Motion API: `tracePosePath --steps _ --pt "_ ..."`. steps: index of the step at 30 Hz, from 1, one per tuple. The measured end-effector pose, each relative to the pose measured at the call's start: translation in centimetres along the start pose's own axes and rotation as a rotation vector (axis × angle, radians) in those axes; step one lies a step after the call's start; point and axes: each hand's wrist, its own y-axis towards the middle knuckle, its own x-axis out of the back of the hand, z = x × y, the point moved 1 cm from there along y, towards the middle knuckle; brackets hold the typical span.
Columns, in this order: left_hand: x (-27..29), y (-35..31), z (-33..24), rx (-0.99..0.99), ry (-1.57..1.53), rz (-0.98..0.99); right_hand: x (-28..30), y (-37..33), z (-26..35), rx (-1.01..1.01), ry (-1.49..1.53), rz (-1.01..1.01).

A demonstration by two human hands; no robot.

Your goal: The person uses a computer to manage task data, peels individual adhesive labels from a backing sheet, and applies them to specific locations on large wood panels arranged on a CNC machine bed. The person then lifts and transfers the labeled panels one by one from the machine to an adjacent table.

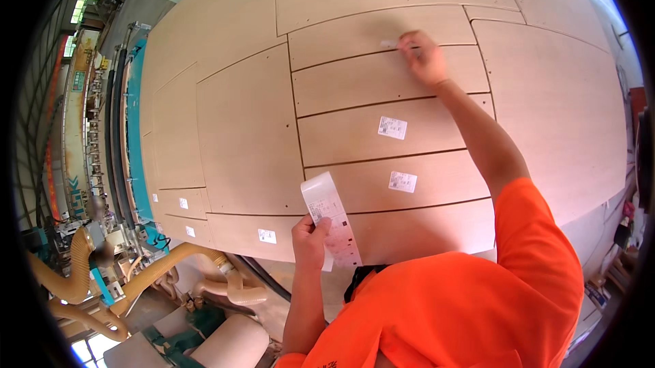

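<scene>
My left hand (310, 239) grips a folded strip of printed white labels (344, 242), thumb on top, above the near edge of a large cut wooden sheet (245, 129). Stretched far forward, my right hand (424, 57) is slightly blurred, its fingers curled together around the edge of a small pale label (389, 44). That label is low over a narrow panel (341, 44), and whether it touches the wood I cannot tell. Nearer to me, one white label (392, 128) lies on a narrow panel and another label (402, 181) on the panel below it.
Several small labels, one of them a white label (267, 236), lie on panels at the near left. Left of the sheet stands a machine with a teal edge (136, 129). Tan flexible hoses (184, 255) and a beige cylinder (232, 341) are at the lower left.
</scene>
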Motion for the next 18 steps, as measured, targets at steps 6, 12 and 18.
tracePosePath --steps 6,12,18 --pt "-1.5 1.8 -2.4 -0.03 -0.136 0.03 -0.2 -3.1 1.4 0.504 -0.399 0.521" --pt "-2.1 2.9 -3.8 -0.055 -0.213 0.07 -1.4 -5.5 3.4 0.4 -0.522 0.732" --pt "-2.8 2.7 -4.5 -0.076 -0.218 0.065 1.5 -7.3 5.4 0.201 -0.446 0.808"
